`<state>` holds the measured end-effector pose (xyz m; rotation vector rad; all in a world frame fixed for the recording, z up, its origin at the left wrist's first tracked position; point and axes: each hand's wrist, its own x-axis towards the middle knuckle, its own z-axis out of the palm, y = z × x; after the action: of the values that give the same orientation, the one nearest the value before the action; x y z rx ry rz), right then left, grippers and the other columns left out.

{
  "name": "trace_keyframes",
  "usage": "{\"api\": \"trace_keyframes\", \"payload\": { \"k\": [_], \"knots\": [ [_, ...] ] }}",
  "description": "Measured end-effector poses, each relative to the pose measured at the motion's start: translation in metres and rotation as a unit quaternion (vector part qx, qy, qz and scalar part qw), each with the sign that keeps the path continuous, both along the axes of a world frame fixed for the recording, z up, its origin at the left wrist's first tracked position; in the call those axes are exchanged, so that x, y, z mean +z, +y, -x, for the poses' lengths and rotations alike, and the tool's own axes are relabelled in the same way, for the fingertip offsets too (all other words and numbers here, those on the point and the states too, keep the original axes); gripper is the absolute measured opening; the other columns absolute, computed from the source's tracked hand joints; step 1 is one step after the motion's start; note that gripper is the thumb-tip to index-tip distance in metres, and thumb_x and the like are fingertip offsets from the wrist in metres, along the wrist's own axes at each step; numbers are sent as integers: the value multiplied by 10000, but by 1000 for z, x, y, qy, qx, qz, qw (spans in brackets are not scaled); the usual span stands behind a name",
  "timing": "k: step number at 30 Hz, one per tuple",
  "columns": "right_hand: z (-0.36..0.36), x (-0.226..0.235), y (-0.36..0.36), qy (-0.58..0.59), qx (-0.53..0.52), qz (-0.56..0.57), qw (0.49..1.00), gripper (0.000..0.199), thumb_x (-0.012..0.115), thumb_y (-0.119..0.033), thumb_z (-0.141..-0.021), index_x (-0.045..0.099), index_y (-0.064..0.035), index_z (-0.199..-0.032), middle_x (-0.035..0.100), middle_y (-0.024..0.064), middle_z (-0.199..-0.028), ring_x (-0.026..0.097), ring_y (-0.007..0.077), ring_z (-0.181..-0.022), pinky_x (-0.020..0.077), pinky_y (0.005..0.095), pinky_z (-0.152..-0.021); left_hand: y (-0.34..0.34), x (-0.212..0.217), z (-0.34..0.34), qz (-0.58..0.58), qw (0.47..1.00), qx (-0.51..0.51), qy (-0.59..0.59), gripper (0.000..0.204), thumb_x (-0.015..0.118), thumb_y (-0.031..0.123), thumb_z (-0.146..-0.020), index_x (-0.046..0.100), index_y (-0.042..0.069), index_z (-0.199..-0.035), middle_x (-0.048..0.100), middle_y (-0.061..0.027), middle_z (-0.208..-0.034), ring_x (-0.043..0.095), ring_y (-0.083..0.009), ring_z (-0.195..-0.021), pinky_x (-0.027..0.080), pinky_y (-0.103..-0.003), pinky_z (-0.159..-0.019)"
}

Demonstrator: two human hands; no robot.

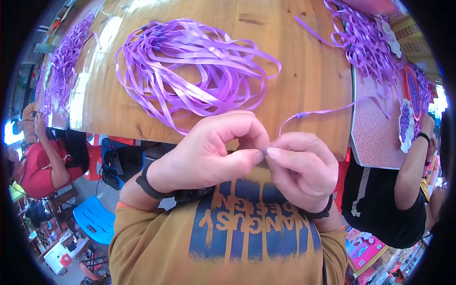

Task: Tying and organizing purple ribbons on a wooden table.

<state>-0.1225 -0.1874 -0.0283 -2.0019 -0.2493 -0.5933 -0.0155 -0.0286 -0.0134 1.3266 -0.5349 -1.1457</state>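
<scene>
My left hand (209, 152) and my right hand (304, 166) meet in front of my chest at the table's near edge, both closed in a pinch. Between their fingertips shows a tiny purple bit, apparently the end of a purple ribbon (327, 111). This ribbon runs from behind my right fingers across the tabletop to the right. A small darker purple fastener (300, 115) sits on it. Just beyond my left hand lies a loose, looped bundle of purple lanyards (190, 71), with several dark purple fasteners gathered at its upper left.
The wooden table (304, 61) spans the front. More purple ribbons (365, 47) are heaped at the right, beside a red-rimmed basket (412, 90), and others (64, 66) at the far left. People sit on both sides. A blue stool (94, 219) stands at lower left.
</scene>
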Motion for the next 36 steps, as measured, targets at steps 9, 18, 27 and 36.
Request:
{"api": "trace_keyframes", "payload": {
  "k": [9,18,27,36],
  "knots": [
    [0,3,6,5,-74,-35,997,295,663,122,-652,598,-56,-878,573,75,-804,527,97,-608,393,192,-488,-4,-3,7,106,946,32,-305,99,592,0,-779,573,33,-870,548,-54,-882,520,-139,-805,415,-265,-726],
    [2,1,3,0,-92,-11,996,291,618,139,-651,615,-58,-865,564,56,-779,510,89,-595,368,185,-472,-8,1,14,35,997,64,-27,101,518,3,-873,550,-32,-962,578,-31,-846,562,-72,-742,469,-208,-664],
    [5,3,4,42,-100,-37,993,233,663,95,-655,623,-43,-840,561,42,-694,499,96,-539,375,206,-469,-8,-6,11,38,974,56,-218,45,573,-27,-781,579,-15,-823,591,-44,-792,552,-84,-676,436,-213,-596],
    [4,1,5,44,-83,13,995,149,700,25,-678,642,-43,-797,557,43,-593,520,140,-496,372,243,-457,-4,-12,10,53,926,86,-364,103,580,-61,-664,572,-2,-747,598,-90,-710,577,-181,-634,441,-264,-569]
  ]
}}
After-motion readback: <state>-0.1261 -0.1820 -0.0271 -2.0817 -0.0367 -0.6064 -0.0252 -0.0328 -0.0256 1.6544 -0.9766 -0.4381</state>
